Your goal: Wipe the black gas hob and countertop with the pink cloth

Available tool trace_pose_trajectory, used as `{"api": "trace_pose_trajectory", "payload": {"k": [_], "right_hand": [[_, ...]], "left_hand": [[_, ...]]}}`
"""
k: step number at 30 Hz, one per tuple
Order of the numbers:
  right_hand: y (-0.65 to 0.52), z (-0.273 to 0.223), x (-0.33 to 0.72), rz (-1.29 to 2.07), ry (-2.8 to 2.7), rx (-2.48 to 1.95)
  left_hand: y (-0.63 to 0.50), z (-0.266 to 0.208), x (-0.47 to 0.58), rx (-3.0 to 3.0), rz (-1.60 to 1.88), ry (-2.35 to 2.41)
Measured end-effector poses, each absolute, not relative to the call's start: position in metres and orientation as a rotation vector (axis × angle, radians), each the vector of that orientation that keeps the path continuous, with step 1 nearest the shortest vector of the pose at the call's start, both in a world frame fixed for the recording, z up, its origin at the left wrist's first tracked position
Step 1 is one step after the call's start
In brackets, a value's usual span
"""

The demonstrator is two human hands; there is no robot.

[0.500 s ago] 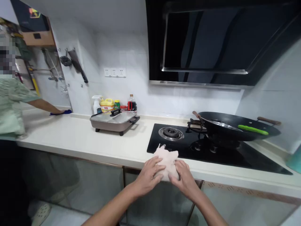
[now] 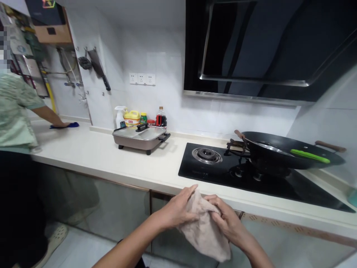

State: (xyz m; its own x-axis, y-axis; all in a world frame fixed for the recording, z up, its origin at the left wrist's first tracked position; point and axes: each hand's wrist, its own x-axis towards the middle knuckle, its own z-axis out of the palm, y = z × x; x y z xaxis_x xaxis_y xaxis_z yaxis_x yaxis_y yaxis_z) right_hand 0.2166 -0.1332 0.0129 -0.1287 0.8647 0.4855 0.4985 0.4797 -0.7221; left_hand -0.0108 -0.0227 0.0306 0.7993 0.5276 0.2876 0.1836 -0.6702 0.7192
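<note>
The cloth is pinched in the left grip and right grip, its loose end draped below, nearer than the worktop.

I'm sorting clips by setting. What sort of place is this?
A kitchen, most likely a home one: a wok sits on the built-in stove, a range hood hangs above, and a cleaver hangs on the wall.

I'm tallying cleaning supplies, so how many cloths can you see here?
2: a beige cloth held by the left hand and right hand, and a blue cloth under a co-worker's hand on the counter, toward the picture's left. Others may be hidden.
</note>
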Motion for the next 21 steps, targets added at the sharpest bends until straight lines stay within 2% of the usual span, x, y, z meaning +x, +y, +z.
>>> {"api": "trace_pose_trajectory", "payload": {"k": [6, 10, 13, 21], "right_hand": [[-0.129, 0.009, 0.235, 0.400, -1.501, -1.186], [-0.126, 0.002, 0.234, 0.410, -1.287, -1.289], [-0.125, 0.000, 0.231, 0.449, -1.314, -1.283], [-0.143, -0.024, 0.232, 0.608, -1.493, -1.329]], "left_hand": [[-0.023, -0.013, -0.006, 1.861, 0.581, 0.680], [-0.039, -0.036, -0.001, 1.543, 0.490, 0.463], [-0.045, -0.036, 0.004, 1.442, 0.534, 0.408], [-0.038, -0.014, -0.001, 1.412, 0.795, 0.631]]}}
